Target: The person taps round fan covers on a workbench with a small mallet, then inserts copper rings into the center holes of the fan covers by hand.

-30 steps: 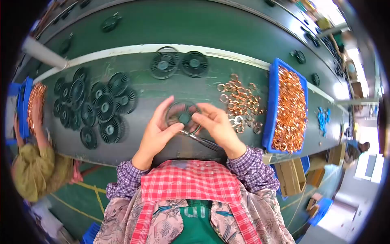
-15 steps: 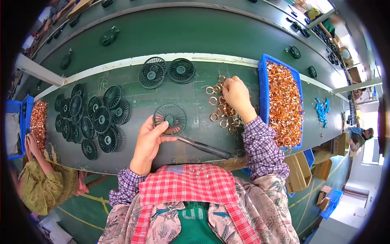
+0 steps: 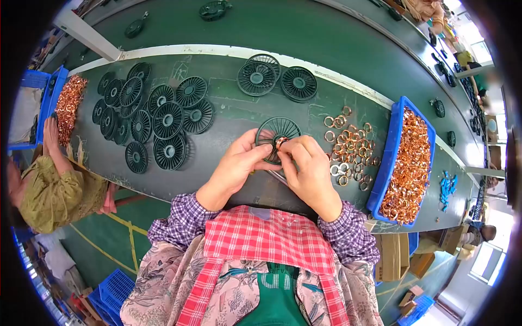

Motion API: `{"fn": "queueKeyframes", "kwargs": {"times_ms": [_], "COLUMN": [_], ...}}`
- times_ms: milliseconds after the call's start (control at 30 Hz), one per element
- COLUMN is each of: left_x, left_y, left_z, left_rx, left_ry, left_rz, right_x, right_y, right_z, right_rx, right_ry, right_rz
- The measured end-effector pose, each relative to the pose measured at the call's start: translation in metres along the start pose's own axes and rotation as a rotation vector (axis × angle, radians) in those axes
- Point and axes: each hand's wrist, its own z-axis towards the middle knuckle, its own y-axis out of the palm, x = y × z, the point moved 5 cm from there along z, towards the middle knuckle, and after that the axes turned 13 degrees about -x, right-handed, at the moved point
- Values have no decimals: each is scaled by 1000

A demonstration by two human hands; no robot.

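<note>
My left hand (image 3: 239,163) is closed on the rim of a round dark green fan grille (image 3: 278,127) with thin spokes, held above the table. Against the hub of this grille, my right hand (image 3: 307,168) pinches a copper-coloured ring (image 3: 281,142). Part of the ring and of the hub is hidden by the fingers. To the right of my right hand lies a loose group of copper rings (image 3: 348,144). Beneath my hands, a metal rod (image 3: 279,176) shows in part; the rest of it is covered.
A blue bin (image 3: 385,168) full of copper rings stands at the right, with small blue pieces (image 3: 448,190) beyond it. Many grilles (image 3: 168,120) lie at the left, and a few more (image 3: 299,84) at the back. Another person's hand (image 3: 50,136) is near a ring pile (image 3: 70,106).
My right hand has come left from the loose rings to the grille, bringing a copper ring to its hub. The head view has shifted, so the table's things appear elsewhere.
</note>
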Motion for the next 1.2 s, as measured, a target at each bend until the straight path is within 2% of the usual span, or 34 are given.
{"fn": "queueKeyframes", "kwargs": {"times_ms": [167,333,433,500,633,700,733,833,900,933,1000,1033,1100,1200], "left_x": [1,-1,2,5,8,2,0,2,14,14,20,22,32,33], "left_y": [3,-4,-5,-3,1,-2,-4,-10,-9,-11,-14,-14,-9,-8], "left_z": [-4,-6,-7,-8,-9,-9,-10,-11,-15,-15,-16,-16,-18,-19], "left_rx": [26,7,-28,-54,-59,-12,-10,61,153,154,175,171,203,203], "left_ry": [30,30,52,111,168,139,141,143,189,192,268,272,323,278], "left_rz": [35,38,160,361,271,28,26,102,346,348,642,640,839,778], "right_x": [-1,-5,-10,-13,-11,-6,-5,-9,-13,-14,-15,-15,-13,-8], "right_y": [4,4,1,0,0,4,7,11,12,13,13,14,16,20], "right_z": [1,3,6,8,14,15,15,21,24,26,30,31,31,32], "right_rx": [25,-40,-113,-157,-162,-153,-156,-161,-165,-168,-169,-156,-145,-114], "right_ry": [13,-5,-43,-57,-88,-82,-71,-79,-91,-81,-72,-59,-46,-55], "right_rz": [-9,-76,-154,-179,-115,-69,-87,-141,-172,-179,-192,-172,-156,-76]}}
